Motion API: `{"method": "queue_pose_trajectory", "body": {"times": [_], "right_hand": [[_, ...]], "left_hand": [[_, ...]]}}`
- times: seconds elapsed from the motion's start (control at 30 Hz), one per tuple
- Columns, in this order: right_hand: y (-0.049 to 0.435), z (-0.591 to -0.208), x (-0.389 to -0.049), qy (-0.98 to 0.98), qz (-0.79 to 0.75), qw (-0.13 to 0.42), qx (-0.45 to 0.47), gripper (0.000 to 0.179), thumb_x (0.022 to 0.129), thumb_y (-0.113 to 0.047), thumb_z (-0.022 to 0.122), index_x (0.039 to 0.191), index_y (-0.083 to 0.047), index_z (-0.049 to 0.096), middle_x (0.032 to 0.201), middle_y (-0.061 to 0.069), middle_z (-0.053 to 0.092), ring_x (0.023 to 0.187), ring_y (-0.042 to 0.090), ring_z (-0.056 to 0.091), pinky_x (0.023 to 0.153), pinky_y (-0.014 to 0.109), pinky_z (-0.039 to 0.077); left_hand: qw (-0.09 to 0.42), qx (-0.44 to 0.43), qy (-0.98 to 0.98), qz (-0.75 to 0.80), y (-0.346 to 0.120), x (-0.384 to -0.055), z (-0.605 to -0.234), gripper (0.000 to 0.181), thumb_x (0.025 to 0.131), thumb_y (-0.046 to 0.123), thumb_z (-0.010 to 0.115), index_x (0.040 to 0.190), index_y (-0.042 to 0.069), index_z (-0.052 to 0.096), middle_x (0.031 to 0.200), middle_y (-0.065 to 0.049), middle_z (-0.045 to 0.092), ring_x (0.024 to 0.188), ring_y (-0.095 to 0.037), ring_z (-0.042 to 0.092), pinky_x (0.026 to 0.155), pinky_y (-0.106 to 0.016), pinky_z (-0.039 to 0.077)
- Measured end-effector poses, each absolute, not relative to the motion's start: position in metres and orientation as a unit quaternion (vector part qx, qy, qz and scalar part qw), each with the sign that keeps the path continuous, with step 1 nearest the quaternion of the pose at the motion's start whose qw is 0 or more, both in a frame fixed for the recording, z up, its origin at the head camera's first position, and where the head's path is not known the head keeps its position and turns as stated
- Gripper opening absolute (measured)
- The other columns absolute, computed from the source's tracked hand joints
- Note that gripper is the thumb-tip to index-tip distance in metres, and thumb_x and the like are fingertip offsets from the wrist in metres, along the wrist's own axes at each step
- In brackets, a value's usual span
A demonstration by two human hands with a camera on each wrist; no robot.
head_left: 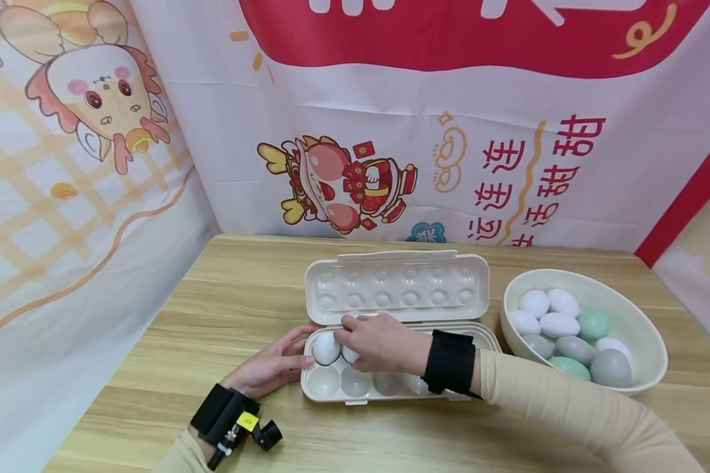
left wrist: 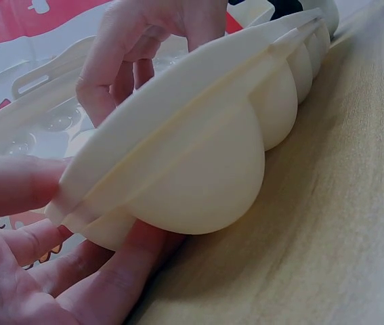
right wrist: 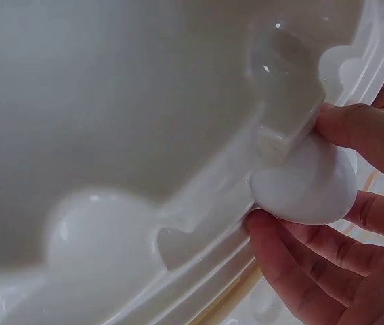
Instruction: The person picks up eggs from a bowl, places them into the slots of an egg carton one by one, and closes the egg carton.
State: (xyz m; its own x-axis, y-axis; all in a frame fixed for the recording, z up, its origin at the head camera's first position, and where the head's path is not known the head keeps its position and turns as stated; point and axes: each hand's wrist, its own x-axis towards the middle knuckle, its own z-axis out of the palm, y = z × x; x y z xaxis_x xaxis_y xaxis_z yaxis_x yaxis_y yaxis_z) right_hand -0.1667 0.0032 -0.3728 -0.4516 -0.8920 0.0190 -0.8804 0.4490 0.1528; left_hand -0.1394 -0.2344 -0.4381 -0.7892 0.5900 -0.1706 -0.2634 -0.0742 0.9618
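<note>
Crosswise, head view: a long white plastic egg box (head_left: 338,395) lies left to right on the wood-grain counter (head_left: 254,289), its dimpled lid (head_left: 398,286) folded back along its far side. Left hand (head_left: 275,364) at the box's left end. Right hand (head_left: 384,343) over the box's lid-side row, forearm crossing its right end. One smooth white egg (head_left: 326,348) sits in that row's leftmost cup; a second white egg (head_left: 350,355) is under the right fingers, next cup along. Key relation, I judge: the cream oval bowl (head_left: 655,351) of white, grey and green eggs (head_left: 572,350) stands just beside the box's right end, so nearer the right arm; left hand well apart from it.

Left wrist view: thumb against the box's end rim, fingers curled beneath; it grips that end.

Right wrist view: thumb and part-bent fingers round the second white egg, at the box's cup. Fully seated? Cannot tell; nor its long axis.
</note>
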Motion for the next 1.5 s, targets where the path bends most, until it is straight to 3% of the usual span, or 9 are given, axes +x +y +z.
{"method": "queue_pose_trajectory", "body": {"times": [0.5,1.03,1.5], "right_hand": [[0.015,-0.365,-0.167,-0.858,-0.031,0.035,0.511,0.040,0.075,-0.033,0.070,0.107,-0.016,0.052,0.091,0.000,0.053,0.073,0.016,0.056,0.051,0.030,0.047],[0.041,-0.348,-0.170,-0.868,-0.037,0.004,0.495,0.053,0.073,-0.035,0.075,0.116,-0.016,0.051,0.101,0.003,0.058,0.089,0.020,0.058,0.068,0.036,0.052],[0.062,-0.338,-0.174,-0.877,-0.017,-0.004,0.480,0.054,0.072,-0.031,0.077,0.117,-0.014,0.053,0.105,0.004,0.059,0.093,0.022,0.057,0.077,0.041,0.052]], "left_hand": [[0.294,0.148,0.610,0.721,-0.231,-0.140,-0.437,0.057,0.091,0.000,0.048,0.140,0.005,0.019,0.138,-0.014,0.036,0.116,-0.023,0.048,0.092,-0.038,0.047],[0.290,0.153,0.615,0.717,-0.233,-0.142,-0.438,0.057,0.091,-0.002,0.047,0.140,0.004,0.020,0.136,-0.010,0.039,0.114,-0.023,0.049,0.091,-0.037,0.046],[0.288,0.145,0.625,0.711,-0.235,-0.142,-0.439,0.058,0.091,-0.001,0.048,0.141,0.005,0.019,0.139,-0.015,0.032,0.115,-0.024,0.046,0.092,-0.039,0.045]]}}
